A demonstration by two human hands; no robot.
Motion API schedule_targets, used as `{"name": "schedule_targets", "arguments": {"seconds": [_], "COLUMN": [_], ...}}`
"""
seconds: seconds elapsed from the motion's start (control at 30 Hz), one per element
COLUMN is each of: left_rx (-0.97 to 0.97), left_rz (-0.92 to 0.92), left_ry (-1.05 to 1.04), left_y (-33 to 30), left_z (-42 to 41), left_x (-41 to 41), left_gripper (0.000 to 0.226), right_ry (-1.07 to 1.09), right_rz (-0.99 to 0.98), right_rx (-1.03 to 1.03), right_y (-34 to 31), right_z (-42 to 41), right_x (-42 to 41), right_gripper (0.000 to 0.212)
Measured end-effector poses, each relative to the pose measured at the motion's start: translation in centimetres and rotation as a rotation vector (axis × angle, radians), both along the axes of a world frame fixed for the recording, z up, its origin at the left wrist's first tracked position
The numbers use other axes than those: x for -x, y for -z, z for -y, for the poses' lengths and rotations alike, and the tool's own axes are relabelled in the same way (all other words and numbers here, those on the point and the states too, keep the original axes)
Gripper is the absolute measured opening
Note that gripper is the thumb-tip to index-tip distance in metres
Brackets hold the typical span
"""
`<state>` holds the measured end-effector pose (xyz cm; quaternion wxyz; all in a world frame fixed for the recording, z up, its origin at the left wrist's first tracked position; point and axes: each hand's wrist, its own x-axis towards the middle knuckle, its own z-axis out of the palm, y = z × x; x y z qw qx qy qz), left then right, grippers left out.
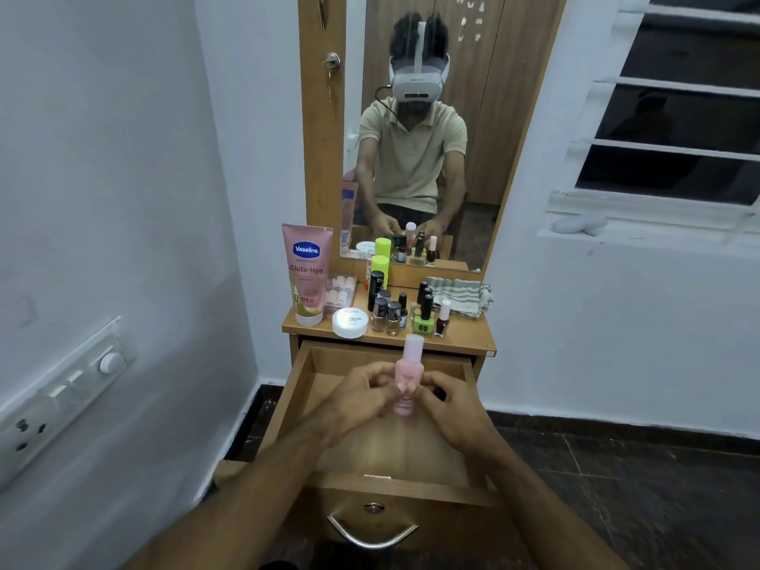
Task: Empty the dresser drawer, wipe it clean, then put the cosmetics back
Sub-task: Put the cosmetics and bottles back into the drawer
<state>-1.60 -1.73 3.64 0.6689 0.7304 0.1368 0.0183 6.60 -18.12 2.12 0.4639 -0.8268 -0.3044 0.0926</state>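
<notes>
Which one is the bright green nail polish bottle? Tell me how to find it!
Look at the wooden dresser top below the mirror, with the folded striped cloth at the back right. Just left of that cloth, near the front edge, stands the green nail polish bottle. It is the only squat, bright green bottle with a tall black cap; the small bottles beside it are dark or clear.

Pink tube on the dresser top is showing "Vaseline" in a blue badge, "Gluta-Hya" under it, "10X" near the bottom; smaller print there isn't resolving; round white jar beside it is reading "POLISH" on the lid; labels on the small bottles are staying too blurred to read.
</notes>
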Motion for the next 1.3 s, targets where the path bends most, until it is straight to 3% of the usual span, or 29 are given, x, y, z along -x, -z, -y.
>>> {"name": "schedule_targets", "arguments": {"seconds": [0.3, 0.53, 0.67, 0.83, 0.9, 1.03, 1.17, 1.27, 1.3], "left_rx": [-0.105, -0.397, -0.472, -0.485, -0.497, -0.503, -0.464, -0.467, -0.491], "left_rz": [0.157, 0.258, 0.239, 0.205, 0.177, 0.187, 0.209, 0.091, 0.062], "left_ry": [-0.076, -0.118, -0.14, -0.081, -0.097, -0.158, -0.042, 0.042, 0.043], "left_y": [3.1, 3.9, 4.0, 4.1, 4.0, 3.9, 3.9, 4.0, 4.2], "left_z": [0.2, 0.5, 0.2, 0.2, 0.3, 0.0, 0.5, 0.6, 0.6], "left_x": [-0.2, -0.1, 0.1, 0.4, 0.4, 0.5, 0.7, 0.7, 0.6], "left_gripper": [0.029, 0.044, 0.05, 0.037, 0.024, 0.028, 0.016, 0.011, 0.013], "right_ry": [0.008, 0.06, 0.047, 0.022, -0.032, -0.125, -0.246, -0.272, -0.256], "right_rz": [-0.08, -0.041, -0.036, -0.031, -0.031, -0.026, -0.069, -0.067, -0.061], "right_rx": [-0.018, -0.011, 0.033, 0.022, 0.095, 0.354, 0.614, 0.734, 0.745], "right_y": [0.6, 1.5, 1.9, 2.0, 2.1, 1.7, -0.7, -1.4, -1.3], "right_z": [0.4, 0.0, -0.5, -0.5, 0.0, 0.7, 1.6, 2.1, 2.0], "right_x": [0.0, 0.6, 1.3, 1.8, 1.8, 1.6, 0.9, 0.7, 0.6], "right_gripper": [0.027, 0.019, 0.021, 0.03, 0.024, 0.009, 0.019, 0.006, 0.015]}}
